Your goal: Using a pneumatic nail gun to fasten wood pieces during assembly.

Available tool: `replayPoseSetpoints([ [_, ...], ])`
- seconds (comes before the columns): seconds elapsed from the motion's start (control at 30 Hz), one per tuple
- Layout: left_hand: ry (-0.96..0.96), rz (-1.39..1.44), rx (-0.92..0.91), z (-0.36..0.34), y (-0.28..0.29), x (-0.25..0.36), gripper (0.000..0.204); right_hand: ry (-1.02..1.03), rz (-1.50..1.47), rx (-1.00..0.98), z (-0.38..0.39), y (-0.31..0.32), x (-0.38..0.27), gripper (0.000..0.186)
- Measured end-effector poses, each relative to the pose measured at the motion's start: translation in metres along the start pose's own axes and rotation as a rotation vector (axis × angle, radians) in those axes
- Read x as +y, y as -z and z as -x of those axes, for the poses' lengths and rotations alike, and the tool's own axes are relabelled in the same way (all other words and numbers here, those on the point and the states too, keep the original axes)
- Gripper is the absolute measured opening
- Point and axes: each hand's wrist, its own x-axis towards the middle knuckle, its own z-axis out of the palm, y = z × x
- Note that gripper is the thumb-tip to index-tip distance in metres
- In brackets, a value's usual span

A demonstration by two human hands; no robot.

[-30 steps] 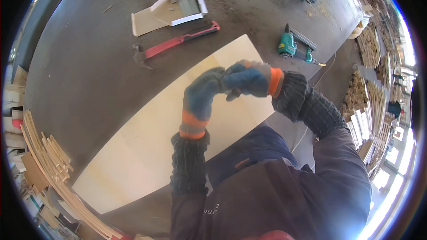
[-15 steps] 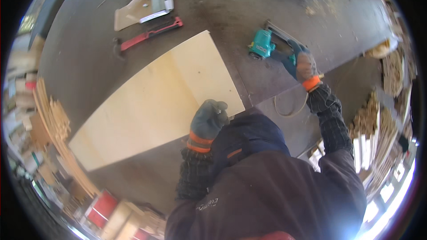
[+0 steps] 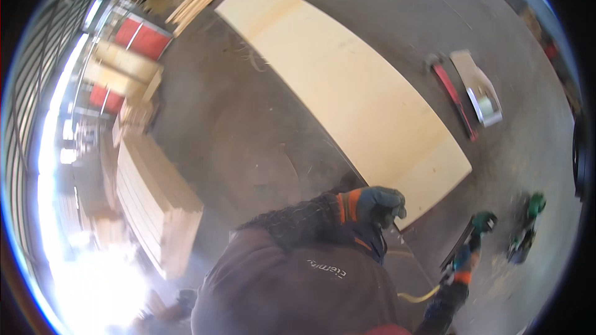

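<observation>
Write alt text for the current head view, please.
The blue-gloved right hand holds a green and black nail gun. The similarly gloved left hand is by the near end of a long, pale wooden board; a red-handled hammer lies to its right.

The panel (image 3: 354, 99) at one o'clock is smooth, matt wood; the box (image 3: 474, 80) at two, matt card; the board stack (image 3: 155, 201) at eight, bare wood; the glove (image 3: 367, 203) on the left hand (image 3: 382, 205), cloth.

Left hand (image 3: 381, 205) curled by pale board (image 3: 354, 93), right hand (image 3: 464, 267) gripping green nail gun (image 3: 483, 222), red-handled hammer (image 3: 455, 98)
</observation>
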Motion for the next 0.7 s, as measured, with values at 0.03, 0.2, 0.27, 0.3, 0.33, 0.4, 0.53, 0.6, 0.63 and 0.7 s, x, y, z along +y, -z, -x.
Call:
replayPoseSetpoints([
  [0.03, 0.011, 0.06, -0.018, 0.014, 0.006, 0.003, 0.021, -0.202, -0.242, -0.116, 0.01, -0.008, -0.071, 0.019],
  [0.2, -0.096, 0.128, -0.159, 0.054, 0.023, 0.02, 0.019, 0.106, -0.528, -0.448, 0.051, -0.058, -0.211, 0.023],
  [0.27, -0.172, 0.136, -0.168, 0.073, 0.034, 0.026, 0.022, 0.092, -0.595, -0.574, 0.025, -0.1, -0.22, 0.022],
  [0.3, -0.216, 0.143, -0.159, 0.084, 0.038, 0.029, 0.022, 0.059, -0.676, -0.659, 0.013, -0.122, -0.225, 0.021],
  [0.33, -0.249, 0.132, -0.133, 0.096, 0.044, 0.033, 0.022, -0.01, -0.694, -0.571, 0.032, -0.165, -0.264, 0.03],
  [0.4, -0.326, 0.136, -0.099, 0.121, 0.053, 0.036, 0.022, -0.063, -0.71, -0.813, -0.011, -0.201, -0.241, 0.038],
  [0.53, -0.397, 0.203, -0.054, 0.164, 0.073, 0.037, 0.019, -0.278, -0.687, -0.932, -0.049, -0.28, -0.213, 0.024],
  [0.6, -0.431, 0.246, -0.003, 0.184, 0.078, 0.036, 0.018, -0.209, -0.571, -0.673, -0.047, -0.317, -0.211, 0.03],
  [0.63, -0.439, 0.26, 0.054, 0.191, 0.08, 0.032, 0.017, -0.259, -0.644, -0.909, -0.07, -0.317, -0.197, 0.028],
  [0.7, -0.488, 0.29, 0.134, 0.196, 0.084, 0.015, 0.017, -0.232, -0.584, -0.971, -0.074, -0.318, -0.196, 0.025],
])
